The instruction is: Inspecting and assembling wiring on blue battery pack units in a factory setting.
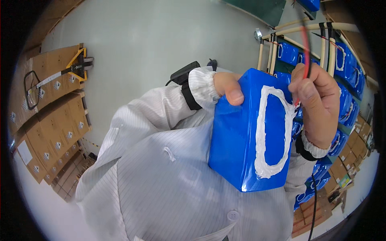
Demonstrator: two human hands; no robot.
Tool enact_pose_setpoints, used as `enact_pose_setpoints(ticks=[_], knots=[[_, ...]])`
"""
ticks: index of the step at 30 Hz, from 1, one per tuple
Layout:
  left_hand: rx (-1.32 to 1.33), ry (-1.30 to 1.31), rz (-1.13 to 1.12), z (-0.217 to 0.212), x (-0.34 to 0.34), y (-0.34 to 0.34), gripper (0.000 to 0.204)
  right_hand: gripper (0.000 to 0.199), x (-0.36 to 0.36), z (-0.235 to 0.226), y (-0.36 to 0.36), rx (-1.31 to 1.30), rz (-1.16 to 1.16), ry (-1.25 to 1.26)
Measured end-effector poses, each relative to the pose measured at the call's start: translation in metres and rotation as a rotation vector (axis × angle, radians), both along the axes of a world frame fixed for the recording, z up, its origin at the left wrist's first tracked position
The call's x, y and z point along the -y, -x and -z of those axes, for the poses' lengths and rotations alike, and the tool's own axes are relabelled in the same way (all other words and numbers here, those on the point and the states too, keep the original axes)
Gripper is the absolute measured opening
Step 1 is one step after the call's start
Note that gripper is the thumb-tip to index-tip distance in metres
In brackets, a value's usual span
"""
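In front of my chest is a blue shrink-wrapped battery pack (232, 138), held at a tilt. A loop of white paste (260, 132) forms a long rounded ring on the side facing right. My left hand (230, 87) grips the pack's upper end, thumb on the near side; its other fingers are hidden behind. Beside the pack's upper right edge, my right hand (317, 100) pinches the red and black wires (306, 52) between thumb and fingers. These wires run upward and blur near the top. The red one meets the white paste at the loop's upper right.
A rack of pale tubes (329, 52) at right carries several similar blue packs (345, 60) with white loops. Stacked cardboard boxes (52, 136) stand at left, near a yellow-and-black hand truck (76, 66). A black box-shaped device (185, 72) sits by my left wrist. Grey floor (140, 44) stretches beyond.
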State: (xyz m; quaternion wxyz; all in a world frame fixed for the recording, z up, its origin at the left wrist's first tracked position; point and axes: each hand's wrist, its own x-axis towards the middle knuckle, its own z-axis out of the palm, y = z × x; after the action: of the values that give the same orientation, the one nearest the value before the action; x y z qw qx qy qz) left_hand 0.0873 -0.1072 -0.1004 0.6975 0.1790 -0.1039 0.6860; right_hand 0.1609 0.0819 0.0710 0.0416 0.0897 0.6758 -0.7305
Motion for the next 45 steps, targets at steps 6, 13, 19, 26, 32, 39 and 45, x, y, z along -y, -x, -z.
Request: enact_pose_setpoints(ticks=[6,13,19,26,32,39,45], knots=[[0.159,-0.028,-0.016,0.008,0.003,-0.013,0.071,0.026,0.007,0.043,-0.009,0.089,0.181,0.194],[0.174,0.300,0.025,-0.021,0.023,-0.013,0.065,0.027,0.017,0.051,-0.010,0.144,0.297,0.222],[0.128,0.299,-0.020,-0.011,0.023,-0.016,0.065,0.030,0.025,0.055,-0.011,0.178,0.226,0.330],[0.308,-0.202,-0.147,0.031,0.001,-0.039,0.067,0.024,0.047,0.055,-0.002,0.077,0.319,0.138],[0.270,-0.219,-0.172,0.031,0.002,-0.041,0.065,0.025,0.058,0.048,0.007,0.145,0.266,0.130],[0.271,-0.244,-0.200,0.035,0.005,-0.039,0.063,0.024,0.058,0.047,0.005,0.096,0.311,0.138],[0.270,-0.269,-0.214,0.035,0.005,-0.036,0.061,0.024,0.054,0.054,-0.003,0.073,0.367,0.142]])
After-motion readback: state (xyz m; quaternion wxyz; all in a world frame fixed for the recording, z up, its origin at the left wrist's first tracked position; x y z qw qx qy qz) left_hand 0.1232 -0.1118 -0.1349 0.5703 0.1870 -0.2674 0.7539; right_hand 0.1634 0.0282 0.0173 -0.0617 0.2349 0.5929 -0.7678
